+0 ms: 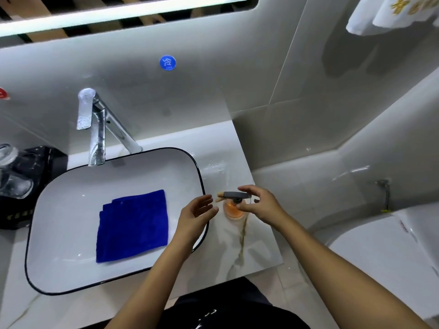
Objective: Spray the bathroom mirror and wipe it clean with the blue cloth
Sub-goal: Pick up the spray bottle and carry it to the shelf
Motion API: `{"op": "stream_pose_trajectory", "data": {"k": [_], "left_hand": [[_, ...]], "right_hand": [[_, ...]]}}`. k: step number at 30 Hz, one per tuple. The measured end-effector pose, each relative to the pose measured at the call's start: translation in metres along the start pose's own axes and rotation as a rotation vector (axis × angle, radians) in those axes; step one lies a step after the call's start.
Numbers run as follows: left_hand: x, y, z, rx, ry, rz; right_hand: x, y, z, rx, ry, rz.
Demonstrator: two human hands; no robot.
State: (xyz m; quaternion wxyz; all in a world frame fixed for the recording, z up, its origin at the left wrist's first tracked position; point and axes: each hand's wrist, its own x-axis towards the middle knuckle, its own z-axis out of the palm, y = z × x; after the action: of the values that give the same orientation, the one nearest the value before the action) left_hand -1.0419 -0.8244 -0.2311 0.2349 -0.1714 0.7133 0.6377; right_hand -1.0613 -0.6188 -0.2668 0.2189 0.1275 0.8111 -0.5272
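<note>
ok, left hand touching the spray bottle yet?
Apart. The head view shows bare counter between the left hand's fingertips and the spray bottle; the right hand is at the bottle's trigger head.

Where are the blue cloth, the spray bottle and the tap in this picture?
blue cloth (pixel 133 226): head view, middle of the folded cloth lying in the basin.
spray bottle (pixel 234 211): head view, on its orange body below the dark trigger head.
tap (pixel 97 138): head view, on the upright chrome column.

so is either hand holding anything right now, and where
The right hand pinches the spray bottle at its neck, under the trigger head. The left hand is open and holds nothing.
</note>
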Motion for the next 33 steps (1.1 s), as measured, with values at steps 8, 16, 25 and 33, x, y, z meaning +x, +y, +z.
{"op": "stream_pose_trajectory", "data": {"k": [8, 16, 25, 33], "left_hand": [[-0.001, 0.001, -0.010, 0.010, -0.048, -0.003], [0.003, 0.016, -0.028, 0.117, -0.100, 0.088], [0.011, 0.095, -0.005, 0.434, -0.415, 0.426], [-0.002, 0.151, 0.039, 0.418, -0.413, 0.763]], "right_hand": [[0.004, -0.010, 0.020, 0.010, 0.115, -0.053], [-0.017, -0.043, 0.009, 0.126, 0.230, -0.122], [-0.064, -0.147, -0.054, 0.309, 0.261, -0.344], [-0.087, -0.205, -0.117, 0.462, 0.297, -0.456]]}}
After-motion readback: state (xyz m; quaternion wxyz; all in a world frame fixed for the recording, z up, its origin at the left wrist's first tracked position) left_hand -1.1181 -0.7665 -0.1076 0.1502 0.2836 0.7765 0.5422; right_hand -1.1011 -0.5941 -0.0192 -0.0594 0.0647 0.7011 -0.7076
